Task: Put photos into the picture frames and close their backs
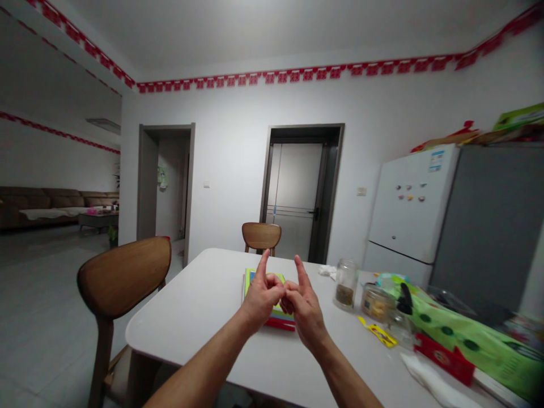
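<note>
My left hand (264, 294) is held up over the table, its index finger pointing upward and its other fingers curled in. Beside it, my right hand (302, 301) makes the same shape, index finger raised. The two hands meet at the thumbs and curled fingers. I see nothing held in either one. Behind and below them lies a small stack of books (278, 324) on the white table (199, 317), with a green cover on top and red at the bottom. My hands hide much of the stack.
On the table's right stand a glass jar (345, 286) with dark contents and a lower jar (376, 303). Past them lie a yellow packet (382, 334), a red box (444, 357) and a green bag (467, 340). Wooden chairs stand left (127, 277) and at the far end (261, 235).
</note>
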Demonstrator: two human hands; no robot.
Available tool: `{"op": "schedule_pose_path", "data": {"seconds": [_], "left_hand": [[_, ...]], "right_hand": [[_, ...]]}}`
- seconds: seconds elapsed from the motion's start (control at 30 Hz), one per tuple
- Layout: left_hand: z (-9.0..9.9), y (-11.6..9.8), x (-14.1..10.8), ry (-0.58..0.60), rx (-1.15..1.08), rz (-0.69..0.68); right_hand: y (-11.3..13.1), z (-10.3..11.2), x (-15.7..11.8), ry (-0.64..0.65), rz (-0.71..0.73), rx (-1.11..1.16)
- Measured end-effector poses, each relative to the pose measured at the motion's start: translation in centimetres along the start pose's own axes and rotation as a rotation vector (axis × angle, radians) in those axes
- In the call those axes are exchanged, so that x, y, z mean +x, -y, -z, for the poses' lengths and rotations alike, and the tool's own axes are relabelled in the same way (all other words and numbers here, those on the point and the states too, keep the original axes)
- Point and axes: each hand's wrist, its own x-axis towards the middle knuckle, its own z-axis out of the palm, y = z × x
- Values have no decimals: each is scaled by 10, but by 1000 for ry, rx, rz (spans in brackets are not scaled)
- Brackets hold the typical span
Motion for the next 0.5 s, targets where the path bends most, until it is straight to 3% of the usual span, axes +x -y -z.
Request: {"op": "schedule_pose_path", "data": {"seconds": [0.13, 0.23, 0.33, 0.5], "left_hand": [[16, 24, 1, -123, 54, 210], [28, 37, 2, -143, 80, 399], [35, 41, 0, -111, 96, 516], [32, 34, -1, -68, 122, 583]], "right_hand": [[-21, 13, 0, -103, -134, -15], [-33, 22, 2, -197, -269, -32], [-36, 25, 4, -177, -371, -46], [-33, 15, 5, -100, -451, -140]]}}
